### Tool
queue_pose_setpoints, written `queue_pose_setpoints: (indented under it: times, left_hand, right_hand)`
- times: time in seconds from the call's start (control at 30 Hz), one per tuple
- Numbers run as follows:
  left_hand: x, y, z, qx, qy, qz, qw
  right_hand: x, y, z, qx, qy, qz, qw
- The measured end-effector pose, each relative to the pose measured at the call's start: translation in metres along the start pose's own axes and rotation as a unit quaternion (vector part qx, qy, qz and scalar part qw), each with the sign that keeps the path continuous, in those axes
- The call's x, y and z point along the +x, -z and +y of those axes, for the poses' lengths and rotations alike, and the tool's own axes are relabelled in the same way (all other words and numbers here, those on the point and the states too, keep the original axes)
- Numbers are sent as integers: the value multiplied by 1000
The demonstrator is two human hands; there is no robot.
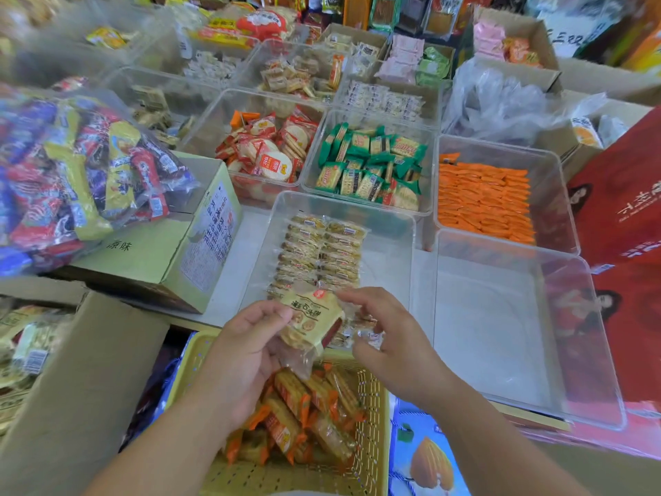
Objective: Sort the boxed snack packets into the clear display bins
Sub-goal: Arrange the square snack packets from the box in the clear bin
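My left hand point(246, 349) grips a pale yellow cracker packet point(308, 322) over the near edge of a clear bin point(390, 223). Two neat rows of the same yellow packets point(322, 252) lie in that bin. My right hand point(386, 338) is beside the packet, fingers curled around small clear-wrapped packets point(361, 329) at the bin's near end. Below my hands a yellow perforated basket point(372, 417) holds orange-wrapped cracker packets point(307, 409).
An empty clear bin point(500, 338) stands to the right. Behind it are bins of orange packets point(483, 202), green packets point(372, 162) and red-white rice crackers point(268, 152). A carton point(171, 252) with a bag of mixed snacks point(78, 173) sits left; red boxes point(622, 209) right.
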State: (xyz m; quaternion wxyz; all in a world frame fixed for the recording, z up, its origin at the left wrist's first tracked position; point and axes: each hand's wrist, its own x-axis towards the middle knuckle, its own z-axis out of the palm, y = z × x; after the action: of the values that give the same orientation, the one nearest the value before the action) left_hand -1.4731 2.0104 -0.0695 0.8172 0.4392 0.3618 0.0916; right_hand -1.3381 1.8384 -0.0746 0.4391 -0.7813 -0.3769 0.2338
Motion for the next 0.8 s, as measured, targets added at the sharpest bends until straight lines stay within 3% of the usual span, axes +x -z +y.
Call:
queue_pose_setpoints:
  times: [0.2, 0.37, 0.53, 0.6, 0.7, 0.77, 0.8]
  left_hand:
    - [-11, -3, 0, 11, 56, -72, 996]
    - [-11, 0, -2, 15, 69, -67, 995]
    - [2, 4, -6, 228, 1, 26, 973]
    - [10, 14, -6, 328, -61, 50, 941]
    - [29, 33, -5, 535, -172, 88, 823]
    - [44, 43, -3, 648, -155, 88, 740]
    - [51, 47, -1, 675, -114, 79, 725]
  right_hand:
    - [-9, -3, 6, 35, 32, 12, 999]
    - [-11, -4, 5, 40, 32, 11, 999]
    - [-11, -2, 6, 68, -7, -11, 998]
    - [-7, 5, 10, 60, -30, 22, 997]
    - [6, 26, 21, -66, -36, 94, 993]
    - [19, 42, 26, -171, -1, 120, 978]
    - [27, 49, 29, -220, 27, 124, 967]
